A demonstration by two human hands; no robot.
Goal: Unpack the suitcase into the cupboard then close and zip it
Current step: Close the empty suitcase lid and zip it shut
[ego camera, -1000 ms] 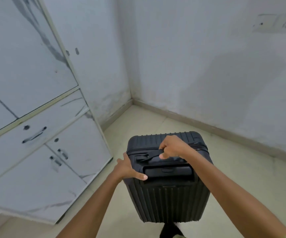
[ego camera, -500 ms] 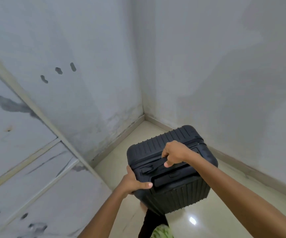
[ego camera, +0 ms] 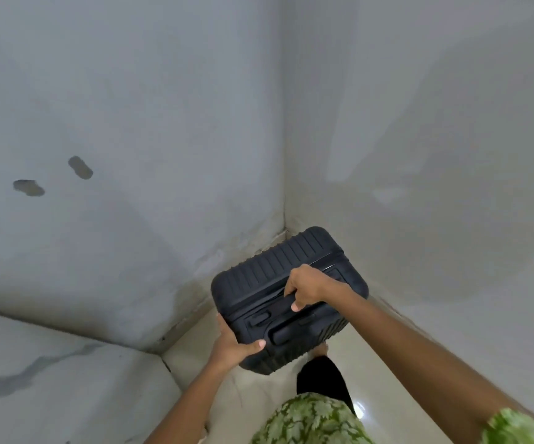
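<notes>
Suitcase (ego camera: 286, 296), a black ribbed hard-shell case, now hangs tilted and lifted toward the wall corner at lower centre, where a second ago it stood upright, right hand (ego camera: 307, 286) clenched round its top handle, left hand (ego camera: 232, 346) gripping its near corner, so unpacking hasn't begun.

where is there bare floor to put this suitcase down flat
Bare floor lies right of the suitcase, running along the right wall. A narrower bare strip lies left of it, between the cupboard and the left wall's skirting. It is crowded under and just behind the suitcase, near the person's leg. The right hand grips the top handle; the left hand holds the corner.
</notes>
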